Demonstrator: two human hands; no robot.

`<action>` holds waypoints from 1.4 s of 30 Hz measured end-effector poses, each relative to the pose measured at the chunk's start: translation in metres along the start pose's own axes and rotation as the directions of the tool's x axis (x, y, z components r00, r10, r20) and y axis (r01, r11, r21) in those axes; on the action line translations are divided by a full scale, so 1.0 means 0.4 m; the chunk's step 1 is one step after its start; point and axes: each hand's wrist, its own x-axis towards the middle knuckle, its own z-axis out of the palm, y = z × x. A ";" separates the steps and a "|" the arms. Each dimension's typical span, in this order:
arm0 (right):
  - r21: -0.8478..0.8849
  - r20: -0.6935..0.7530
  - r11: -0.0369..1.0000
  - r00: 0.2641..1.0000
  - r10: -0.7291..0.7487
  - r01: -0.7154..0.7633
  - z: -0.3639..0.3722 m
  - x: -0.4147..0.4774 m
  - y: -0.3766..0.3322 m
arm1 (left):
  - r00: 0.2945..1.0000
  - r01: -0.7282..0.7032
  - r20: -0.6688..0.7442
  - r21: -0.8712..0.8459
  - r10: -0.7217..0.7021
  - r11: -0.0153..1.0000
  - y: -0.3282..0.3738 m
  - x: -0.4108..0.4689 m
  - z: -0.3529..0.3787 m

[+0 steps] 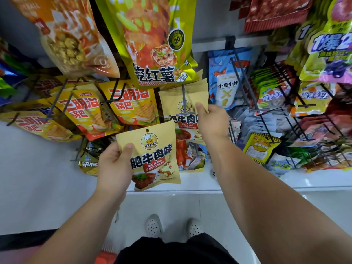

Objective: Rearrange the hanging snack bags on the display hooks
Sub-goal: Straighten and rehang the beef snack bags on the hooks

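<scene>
My left hand (114, 166) grips a tan beef-flavour snack bag (152, 157) by its left edge, held free in front of the shelf, its hang hole at the top showing. Just above and to the right, several matching tan bags (182, 103) hang on a grey display hook (184, 100). My right hand (211, 121) pinches the right edge of the front hanging bag, thumb on its face.
Yellow sandwich-crisp bags (131, 103) hang to the left, a big green-yellow sweet-potato bag (156, 44) above, a blue fish-and-shrimp bag (225, 82) and a bare grey hook (245, 88) to the right. The white shelf ledge (190, 185) runs below. My white shoes (154, 224) stand on the floor.
</scene>
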 end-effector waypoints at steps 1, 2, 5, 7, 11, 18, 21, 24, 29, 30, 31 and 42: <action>-0.035 0.001 0.999 1.000 0.006 -0.005 -0.002 0.011 -0.008 | 1.000 0.000 0.005 0.002 0.000 1.000 0.001 0.000 0.004; -0.064 0.004 0.998 1.000 0.011 -0.011 -0.003 0.020 -0.015 | 1.000 0.000 0.013 0.008 0.000 1.000 0.002 -0.001 0.010; -0.144 0.016 0.989 1.000 0.016 -0.014 -0.009 0.035 -0.018 | 0.999 -0.006 0.052 0.034 0.004 0.999 0.010 -0.003 0.033; -0.154 0.007 0.988 1.000 0.016 -0.015 -0.015 0.031 -0.003 | 0.996 -0.016 0.086 0.053 0.012 0.998 0.014 -0.001 0.053; 0.041 -0.066 0.998 0.996 0.059 -0.056 -0.032 -0.010 0.036 | 0.990 -0.038 0.138 0.071 0.027 0.997 0.026 0.004 0.103; 0.354 0.228 0.922 0.971 0.076 -0.155 -0.085 -0.140 0.052 | 0.976 -0.067 0.209 0.043 0.057 0.997 0.046 0.027 0.200; 0.343 0.239 0.930 0.970 0.051 -0.134 -0.076 -0.133 0.057 | 0.979 -0.039 0.203 0.041 0.030 0.998 0.043 0.049 0.227; 0.315 0.210 0.941 0.976 0.057 -0.122 -0.066 -0.113 0.052 | 0.983 -0.023 0.183 0.036 0.016 0.999 0.038 0.069 0.241; 0.311 0.177 0.945 0.983 0.046 -0.100 -0.058 -0.089 0.055 | 0.982 -0.043 0.185 0.029 0.037 0.999 0.039 0.084 0.250; 0.297 0.168 0.950 0.985 0.046 -0.095 -0.057 -0.086 0.055 | 0.982 -0.052 0.183 0.032 0.045 0.998 0.039 0.086 0.254; 0.280 0.147 0.956 0.988 0.044 -0.084 -0.054 -0.081 0.054 | 0.983 -0.059 0.177 0.032 0.052 0.998 0.038 0.091 0.257; -0.483 0.276 0.604 0.765 -0.582 0.634 0.022 -0.130 0.151 | 0.977 -0.196 0.094 0.031 0.193 0.980 -0.003 0.190 0.310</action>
